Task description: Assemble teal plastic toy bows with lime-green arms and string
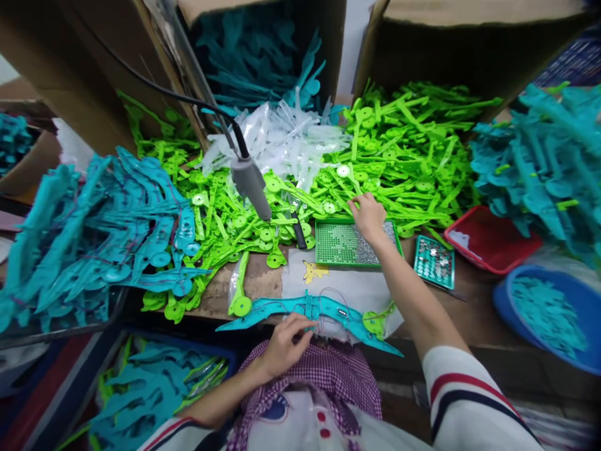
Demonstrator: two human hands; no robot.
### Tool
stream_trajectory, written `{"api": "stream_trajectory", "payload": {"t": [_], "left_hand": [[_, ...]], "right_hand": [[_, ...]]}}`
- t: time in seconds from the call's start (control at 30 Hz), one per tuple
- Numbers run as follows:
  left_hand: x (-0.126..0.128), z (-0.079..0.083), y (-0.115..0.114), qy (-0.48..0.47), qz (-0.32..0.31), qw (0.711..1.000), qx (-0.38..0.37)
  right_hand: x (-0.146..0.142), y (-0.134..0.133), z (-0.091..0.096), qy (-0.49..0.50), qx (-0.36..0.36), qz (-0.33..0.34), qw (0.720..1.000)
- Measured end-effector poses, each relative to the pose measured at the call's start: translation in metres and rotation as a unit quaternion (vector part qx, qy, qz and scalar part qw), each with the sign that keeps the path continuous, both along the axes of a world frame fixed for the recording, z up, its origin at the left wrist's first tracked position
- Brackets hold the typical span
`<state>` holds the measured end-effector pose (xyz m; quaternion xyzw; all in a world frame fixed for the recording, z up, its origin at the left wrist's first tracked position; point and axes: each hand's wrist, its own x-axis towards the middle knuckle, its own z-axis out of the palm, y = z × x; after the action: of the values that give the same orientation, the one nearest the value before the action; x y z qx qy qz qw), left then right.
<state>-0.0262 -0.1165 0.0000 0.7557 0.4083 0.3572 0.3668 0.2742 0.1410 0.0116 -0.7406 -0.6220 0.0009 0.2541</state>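
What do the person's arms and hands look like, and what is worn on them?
The left hand and right hand are bare, without gloves. The right sleeve is white with a red and a dark blue band near its end; the left sleeve shows the same bands.

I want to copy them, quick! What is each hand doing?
Left hand: closed, pinching the teal plastic piece.
Right hand: fingers curled in the green parts; whether it holds one cannot be told.
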Motion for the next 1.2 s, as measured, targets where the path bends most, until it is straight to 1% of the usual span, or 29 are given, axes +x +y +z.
{"api": "stream_trajectory", "payload": {"t": [0.13, 0.3, 0.33, 0.43, 0.5, 0.6, 0.73, 0.83, 0.9, 0.97, 1.07, 1.13, 1.2], "left_hand": [[0.004, -0.001, 0.0, -0.023, 0.005, 1.0, 0.003], [0.01, -0.007, -0.001, -0.04, 0.024, 0.999, -0.026], [0.01, -0.009, -0.001, -0.04, 0.022, 0.999, -0.028], [0.006, -0.01, -0.002, -0.032, 0.024, 0.998, -0.039], [0.0, -0.008, -0.002, -0.019, 0.029, 0.998, -0.046], [-0.011, -0.003, -0.003, -0.005, 0.04, 0.999, -0.037], [-0.022, 0.007, -0.002, -0.007, 0.063, 0.998, -0.017], [-0.021, 0.02, 0.005, -0.021, 0.095, 0.995, -0.024], [-0.014, 0.031, 0.017, -0.034, 0.105, 0.993, -0.036], [-0.001, 0.042, 0.034, -0.051, 0.106, 0.992, -0.047], [0.026, 0.054, 0.064, -0.099, 0.086, 0.99, -0.044], [0.04, 0.058, 0.077, -0.132, 0.065, 0.989, -0.034], [0.049, 0.057, 0.081, -0.144, 0.047, 0.988, -0.034]], "right_hand": [[-0.004, 0.01, -0.01, -0.031, -0.028, -0.002, 0.999], [-0.019, 0.013, -0.015, -0.046, 0.009, 0.031, 0.998], [-0.023, 0.013, -0.015, -0.053, -0.003, 0.03, 0.998], [-0.028, 0.015, -0.013, -0.071, -0.072, 0.006, 0.995], [-0.027, 0.017, -0.011, -0.07, -0.096, -0.002, 0.993], [-0.023, 0.018, -0.011, -0.068, -0.104, 0.021, 0.992], [-0.019, 0.014, -0.021, -0.07, -0.065, 0.056, 0.994], [-0.015, 0.012, -0.029, -0.025, -0.027, 0.077, 0.996], [-0.007, 0.013, -0.03, 0.021, 0.0, 0.08, 0.997], [0.007, 0.019, -0.026, 0.06, 0.033, 0.055, 0.996], [0.035, 0.036, -0.013, 0.129, 0.075, -0.027, 0.988], [0.054, 0.052, -0.004, 0.21, 0.078, -0.097, 0.97], [0.069, 0.069, 0.001, 0.274, 0.07, -0.159, 0.946]]}}
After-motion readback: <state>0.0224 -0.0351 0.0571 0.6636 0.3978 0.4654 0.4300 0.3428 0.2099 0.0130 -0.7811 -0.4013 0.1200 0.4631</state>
